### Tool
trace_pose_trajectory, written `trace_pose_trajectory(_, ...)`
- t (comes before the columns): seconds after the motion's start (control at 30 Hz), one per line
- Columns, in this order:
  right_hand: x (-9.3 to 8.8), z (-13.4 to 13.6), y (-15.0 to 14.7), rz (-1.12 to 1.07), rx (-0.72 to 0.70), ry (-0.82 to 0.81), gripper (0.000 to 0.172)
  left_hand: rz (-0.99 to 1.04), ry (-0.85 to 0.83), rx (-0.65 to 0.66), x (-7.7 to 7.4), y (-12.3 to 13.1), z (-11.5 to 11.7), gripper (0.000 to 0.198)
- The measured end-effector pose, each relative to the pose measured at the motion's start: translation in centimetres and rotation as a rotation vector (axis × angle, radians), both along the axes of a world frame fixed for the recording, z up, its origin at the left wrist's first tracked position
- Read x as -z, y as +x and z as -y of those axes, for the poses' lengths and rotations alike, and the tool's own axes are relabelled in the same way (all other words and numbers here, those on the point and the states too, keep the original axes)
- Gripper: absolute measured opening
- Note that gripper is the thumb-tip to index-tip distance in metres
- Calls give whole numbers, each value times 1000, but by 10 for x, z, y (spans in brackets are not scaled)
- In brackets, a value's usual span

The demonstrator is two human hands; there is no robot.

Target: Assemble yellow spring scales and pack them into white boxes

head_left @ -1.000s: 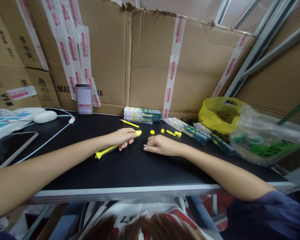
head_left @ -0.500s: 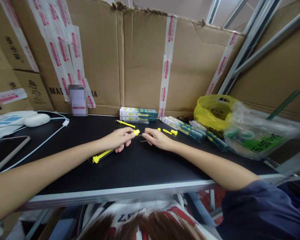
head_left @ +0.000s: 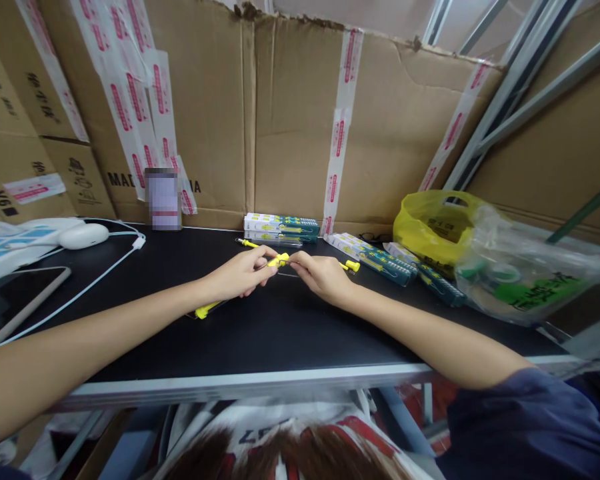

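Near the middle of the black table [head_left: 280, 333], my left hand [head_left: 246, 272] is closed on a long yellow tool [head_left: 207, 310]; its yellow end piece [head_left: 280, 260] shows past my fingertips. My right hand [head_left: 323, 275] pinches a thin metal wire [head_left: 289, 274] right beside that end piece. Behind my left hand lies a thin yellow stick [head_left: 250, 244]. Just beyond my right hand, a small yellow part [head_left: 352, 266] rests on the table, partly hidden by the hand.
Printed boxes [head_left: 281, 227] stand at the back, with more boxes [head_left: 373, 257] to the right. A yellow bag [head_left: 433, 223] and a clear bag [head_left: 520, 283] are at the right. A phone [head_left: 163, 200] leans on cardboard; a power strip [head_left: 20, 247] and cable [head_left: 100, 277] lie left.
My right hand has brought the metal wire up to the yellow end piece, and the hands are closer together. The view has shifted slightly.
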State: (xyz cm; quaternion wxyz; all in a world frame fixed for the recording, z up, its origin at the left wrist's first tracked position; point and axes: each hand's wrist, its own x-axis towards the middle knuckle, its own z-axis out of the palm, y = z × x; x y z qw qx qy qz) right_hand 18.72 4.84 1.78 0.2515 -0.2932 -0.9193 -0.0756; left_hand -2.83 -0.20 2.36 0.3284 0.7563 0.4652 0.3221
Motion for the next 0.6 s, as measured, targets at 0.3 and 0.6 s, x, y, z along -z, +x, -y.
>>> trace_pose_trajectory(0.3,-3,7,0,27,-2,28,30,46,-68,32,7,-1,-3,36)
trace_pose_trajectory(0.6,-7,-2,1,-218,-216,-315,25,83,-168,96,6,-1,-3,47)
